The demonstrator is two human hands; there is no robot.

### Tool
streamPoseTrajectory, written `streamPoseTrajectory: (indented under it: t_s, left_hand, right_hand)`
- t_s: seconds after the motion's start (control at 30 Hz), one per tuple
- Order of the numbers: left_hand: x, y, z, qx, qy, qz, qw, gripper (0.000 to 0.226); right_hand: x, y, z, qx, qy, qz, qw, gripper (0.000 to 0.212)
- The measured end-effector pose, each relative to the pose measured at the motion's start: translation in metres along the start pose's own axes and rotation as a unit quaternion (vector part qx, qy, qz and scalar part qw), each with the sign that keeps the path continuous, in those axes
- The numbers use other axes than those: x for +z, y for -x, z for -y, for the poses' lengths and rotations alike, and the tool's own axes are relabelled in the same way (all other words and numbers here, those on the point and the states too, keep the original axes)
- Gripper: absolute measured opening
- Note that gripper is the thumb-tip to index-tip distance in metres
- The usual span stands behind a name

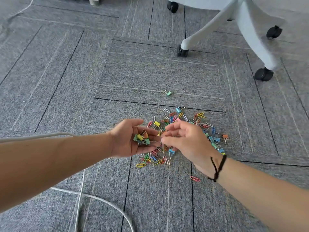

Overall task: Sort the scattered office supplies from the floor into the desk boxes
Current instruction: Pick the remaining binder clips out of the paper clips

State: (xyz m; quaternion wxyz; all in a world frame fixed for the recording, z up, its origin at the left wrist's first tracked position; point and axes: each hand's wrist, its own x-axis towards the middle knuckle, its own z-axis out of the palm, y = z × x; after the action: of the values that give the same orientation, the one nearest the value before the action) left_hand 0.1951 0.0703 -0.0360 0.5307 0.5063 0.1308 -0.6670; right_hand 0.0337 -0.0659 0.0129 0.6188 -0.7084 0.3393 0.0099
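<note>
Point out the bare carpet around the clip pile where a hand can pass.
Bare carpet lies between the lone green binder clip and the chair casters, and left of the left hand. Below, only a pink paperclip and white cable. Crowded: the clip pile under the right hand.

Single head cam, wide-angle, looks forward and down at the carpet (66, 81), close over the clip pile (184, 129), chair base (240, 27) beyond it.

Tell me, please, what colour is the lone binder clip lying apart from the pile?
Light green binder clip, head view.
</note>
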Motion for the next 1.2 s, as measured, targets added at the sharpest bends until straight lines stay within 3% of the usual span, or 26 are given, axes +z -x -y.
streamPoseTrajectory:
  t_s: [0.13, 0.27, 0.4, 0.6, 0.73, 0.83, 0.93, 1.03, 1.1, 1.2]
  left_hand:
    - [0.014, 0.002, 0.003, -0.020, -0.005, 0.037, 0.999, 0.049]
    - [0.018, 0.004, 0.006, -0.025, -0.010, 0.055, 0.998, 0.047]
    - [0.006, 0.005, 0.001, -0.015, -0.007, 0.044, 0.999, 0.048]
    - [0.004, 0.003, -0.001, -0.009, -0.018, 0.026, 0.999, 0.042]
    - [0.009, 0.000, 0.003, -0.007, -0.034, 0.027, 0.999, 0.038]
    - [0.012, 0.001, 0.004, -0.011, -0.041, 0.034, 0.999, 0.032]
    - [0.013, 0.004, 0.005, -0.016, -0.029, 0.034, 0.999, 0.030]
    - [0.010, 0.002, 0.004, -0.021, -0.005, 0.027, 0.999, 0.043]
    - [0.011, 0.000, 0.004, -0.026, 0.006, 0.016, 1.000, 0.047]
    - [0.017, -0.003, 0.005, -0.031, 0.016, 0.015, 0.999, 0.044]
  right_hand:
    - [0.012, -0.001, 0.017, -0.048, 0.009, 0.032, 0.998, 0.031]
    - [0.001, -0.008, 0.003, -0.093, 0.130, -0.031, 0.987, 0.017]
    - [-0.023, -0.009, -0.031, -0.061, 0.223, -0.074, 0.970, 0.015]
    - [-0.018, -0.004, -0.057, -0.045, 0.370, 0.008, 0.928, 0.016]
    - [0.003, -0.010, -0.057, -0.022, 0.404, -0.037, 0.914, 0.030]
    - [0.010, -0.015, -0.055, -0.016, 0.426, -0.057, 0.903, 0.026]
    - [0.009, -0.014, -0.053, -0.008, 0.424, -0.054, 0.904, 0.019]
    - [0.001, -0.010, -0.046, -0.007, 0.346, -0.060, 0.936, 0.015]
    - [0.000, -0.005, -0.032, -0.063, 0.273, -0.063, 0.958, 0.015]
    - [0.006, 0.000, -0.003, -0.163, 0.232, -0.042, 0.958, 0.019]
